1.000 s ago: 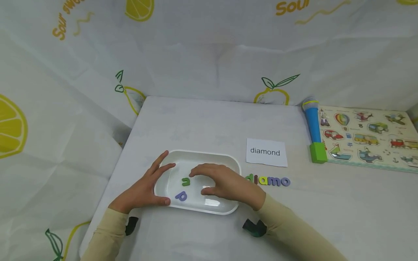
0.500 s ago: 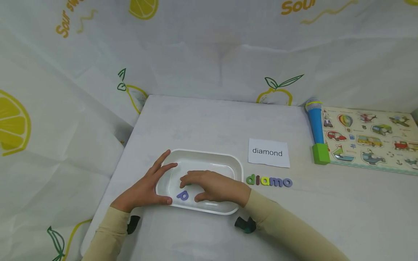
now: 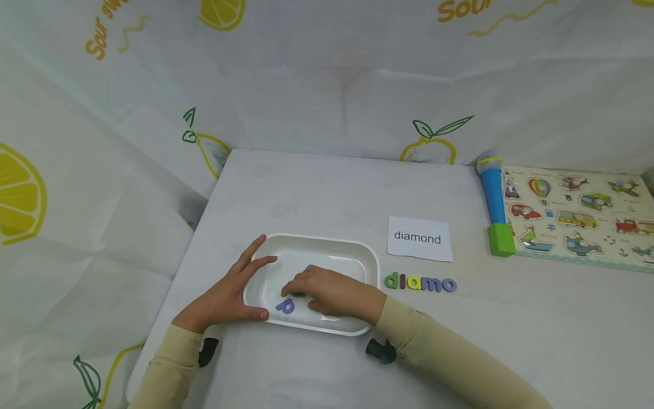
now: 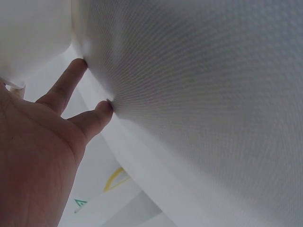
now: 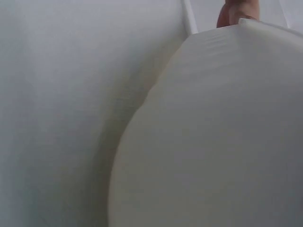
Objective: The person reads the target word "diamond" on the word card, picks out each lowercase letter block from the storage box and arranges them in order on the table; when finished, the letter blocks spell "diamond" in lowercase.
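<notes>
A white tray (image 3: 327,241) stands on the table. My left hand (image 3: 227,295) is spread around its left end, thumb at the near rim, other fingers straight toward the far rim. Two left fingertips touch the white surface in the left wrist view. Inside the tray, my right hand (image 3: 332,289) has its fingers curled over a green letter n (image 3: 299,295), mostly hidden beneath them. Beside those fingertips lies a purple letter (image 3: 286,306) with a round bowl and a stem. The right wrist view shows mostly pale surfaces, not the fingertips.
Right of the tray, coloured letters (image 3: 420,283) spell "diamo" below a paper card (image 3: 419,238) reading "diamond". Farther right lie a blue toy microphone (image 3: 493,196) with a green base and a picture puzzle board (image 3: 582,218). A lemon-print cloth (image 3: 317,85) hangs behind.
My right hand has moved left and down over the green letter n, and its fingers have curled in. The letter has shifted slightly toward me. My left hand stays at the tray's end.
</notes>
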Action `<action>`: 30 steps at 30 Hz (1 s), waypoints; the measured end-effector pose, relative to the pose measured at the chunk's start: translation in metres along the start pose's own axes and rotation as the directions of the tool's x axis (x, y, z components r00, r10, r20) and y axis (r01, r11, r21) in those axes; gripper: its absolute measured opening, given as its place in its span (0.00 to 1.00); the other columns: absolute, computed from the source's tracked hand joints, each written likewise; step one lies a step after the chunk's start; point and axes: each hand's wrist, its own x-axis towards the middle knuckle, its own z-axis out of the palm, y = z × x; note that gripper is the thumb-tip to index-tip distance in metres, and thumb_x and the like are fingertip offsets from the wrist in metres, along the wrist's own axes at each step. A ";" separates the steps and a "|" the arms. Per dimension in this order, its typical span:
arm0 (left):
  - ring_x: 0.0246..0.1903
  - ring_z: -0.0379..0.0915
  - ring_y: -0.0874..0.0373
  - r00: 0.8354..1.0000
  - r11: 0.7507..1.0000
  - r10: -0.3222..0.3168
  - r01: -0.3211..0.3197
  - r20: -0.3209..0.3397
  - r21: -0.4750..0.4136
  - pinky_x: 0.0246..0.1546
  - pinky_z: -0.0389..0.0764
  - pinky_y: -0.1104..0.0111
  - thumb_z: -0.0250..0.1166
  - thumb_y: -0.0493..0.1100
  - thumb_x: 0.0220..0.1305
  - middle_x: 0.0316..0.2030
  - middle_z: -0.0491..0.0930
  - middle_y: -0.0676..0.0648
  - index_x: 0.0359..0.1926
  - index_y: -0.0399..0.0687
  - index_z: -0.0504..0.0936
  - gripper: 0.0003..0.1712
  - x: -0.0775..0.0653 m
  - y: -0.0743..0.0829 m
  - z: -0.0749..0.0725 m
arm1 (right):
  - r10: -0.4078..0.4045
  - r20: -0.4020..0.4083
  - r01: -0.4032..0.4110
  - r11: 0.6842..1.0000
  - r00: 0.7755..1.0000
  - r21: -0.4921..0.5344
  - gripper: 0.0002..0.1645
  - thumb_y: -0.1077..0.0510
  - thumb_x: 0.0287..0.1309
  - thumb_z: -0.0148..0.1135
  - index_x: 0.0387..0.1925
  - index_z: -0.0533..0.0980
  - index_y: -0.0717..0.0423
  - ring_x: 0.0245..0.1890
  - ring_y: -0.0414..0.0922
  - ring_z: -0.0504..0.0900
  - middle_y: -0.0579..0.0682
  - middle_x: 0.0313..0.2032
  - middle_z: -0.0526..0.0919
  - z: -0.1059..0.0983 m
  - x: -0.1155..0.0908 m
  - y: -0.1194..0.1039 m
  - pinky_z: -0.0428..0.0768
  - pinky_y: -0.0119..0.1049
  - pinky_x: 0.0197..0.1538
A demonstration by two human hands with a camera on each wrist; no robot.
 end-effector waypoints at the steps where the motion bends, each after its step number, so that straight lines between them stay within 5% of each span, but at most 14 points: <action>1: 0.76 0.43 0.44 1.000 1.000 0.001 -0.001 0.001 0.003 0.60 0.68 0.41 0.82 0.59 0.46 0.80 0.30 0.55 0.77 0.60 0.60 0.60 0.000 0.000 0.000 | -0.007 -0.003 0.007 1.000 1.000 -0.016 0.30 0.72 0.56 0.69 0.59 0.79 0.47 0.55 0.44 0.77 0.41 0.51 0.84 0.001 0.000 0.000 0.73 0.31 0.59; 6: 0.76 0.43 0.43 1.000 1.000 0.007 -0.007 -0.002 0.004 0.60 0.68 0.40 0.82 0.59 0.47 0.81 0.30 0.55 0.76 0.60 0.60 0.59 0.000 -0.001 0.001 | -0.046 -0.001 0.046 0.997 0.999 -0.069 0.24 0.69 0.61 0.67 0.55 0.81 0.45 0.40 0.41 0.73 0.39 0.38 0.83 0.004 0.000 -0.001 0.72 0.26 0.46; 14: 0.75 0.45 0.43 1.000 1.000 0.017 -0.017 -0.004 -0.017 0.59 0.68 0.40 0.82 0.56 0.47 0.81 0.30 0.54 0.76 0.57 0.61 0.59 0.000 0.000 0.001 | -0.074 -0.003 0.074 0.997 0.997 0.021 0.20 0.67 0.63 0.63 0.54 0.84 0.47 0.33 0.36 0.71 0.31 0.26 0.75 0.000 -0.010 -0.004 0.70 0.24 0.39; 21: 0.75 0.44 0.42 1.000 1.000 0.004 -0.004 -0.008 -0.022 0.59 0.68 0.40 0.83 0.55 0.47 0.80 0.30 0.55 0.76 0.57 0.61 0.59 0.000 0.001 0.001 | -0.063 -0.075 0.072 0.989 0.995 0.127 0.15 0.58 0.72 0.61 0.57 0.82 0.47 0.34 0.33 0.74 0.33 0.35 0.81 -0.016 -0.034 -0.006 0.73 0.25 0.41; 25: 0.75 0.46 0.44 1.000 1.000 -0.016 0.016 -0.008 -0.003 0.59 0.70 0.42 0.82 0.60 0.46 0.80 0.30 0.56 0.76 0.60 0.61 0.59 -0.001 0.000 0.002 | -0.063 -0.148 0.093 0.974 0.987 0.205 0.16 0.60 0.70 0.63 0.57 0.80 0.49 0.40 0.32 0.77 0.40 0.45 0.85 -0.026 -0.052 0.001 0.76 0.27 0.46; 30: 0.76 0.45 0.45 1.000 1.000 -0.015 0.015 -0.013 0.005 0.59 0.70 0.42 0.81 0.63 0.46 0.81 0.31 0.56 0.76 0.61 0.61 0.59 -0.001 -0.001 0.002 | -0.054 -0.268 0.124 0.961 0.962 0.249 0.21 0.64 0.64 0.68 0.58 0.79 0.51 0.41 0.32 0.81 0.43 0.42 0.86 -0.038 -0.081 0.011 0.79 0.30 0.44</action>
